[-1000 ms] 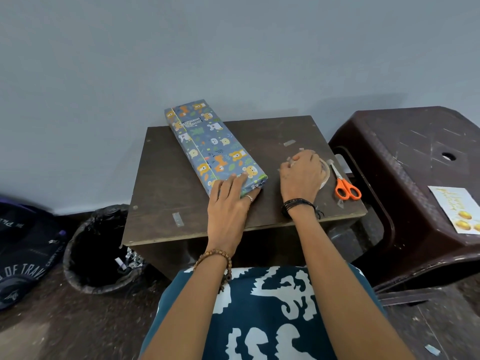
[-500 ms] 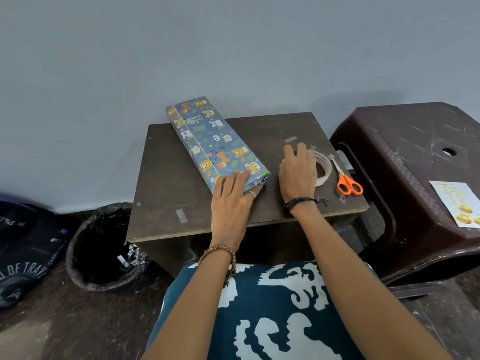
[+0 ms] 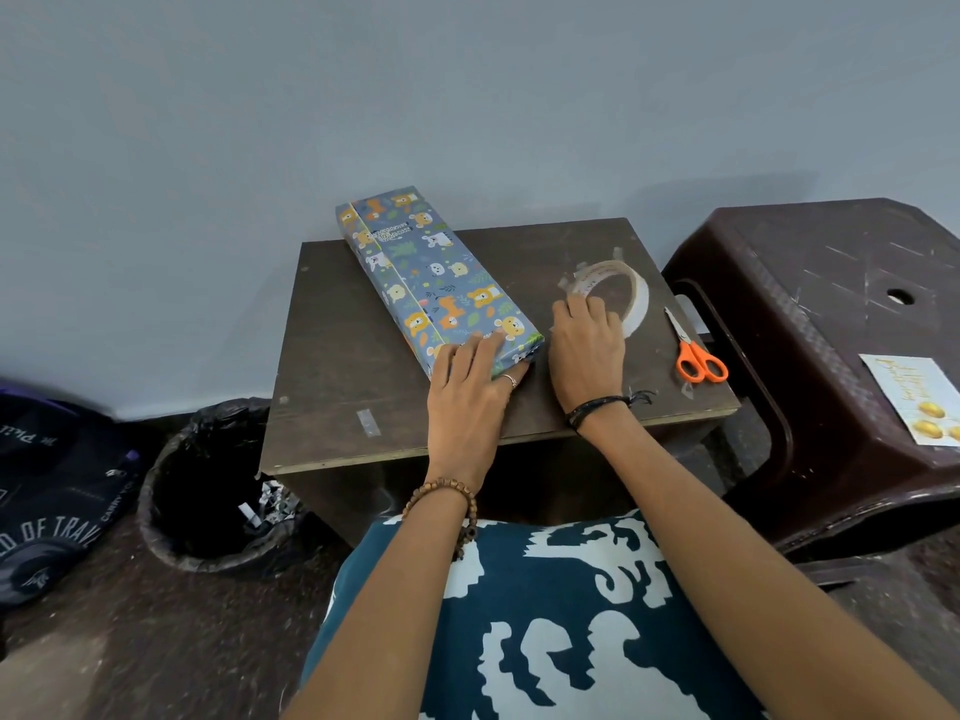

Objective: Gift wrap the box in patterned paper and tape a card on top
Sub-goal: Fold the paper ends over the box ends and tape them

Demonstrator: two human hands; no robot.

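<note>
A long box wrapped in blue paper with bear prints lies diagonally on the small dark table. My left hand presses flat on the box's near end, fingers straight over the folded paper. My right hand grips the near edge of the clear tape roll, which stands tilted up off the table just right of the box. A white card with gold lettering lies on the brown plastic stool at the right.
Orange-handled scissors lie near the table's right edge. Small tape strips stick to the tabletop. A black-lined waste bin stands on the floor at left, beside a dark bag. A grey wall is close behind.
My right hand has lifted the tape roll from flat on the table to tilted on edge and drawn it closer to the box. My left hand stays on the box end.
</note>
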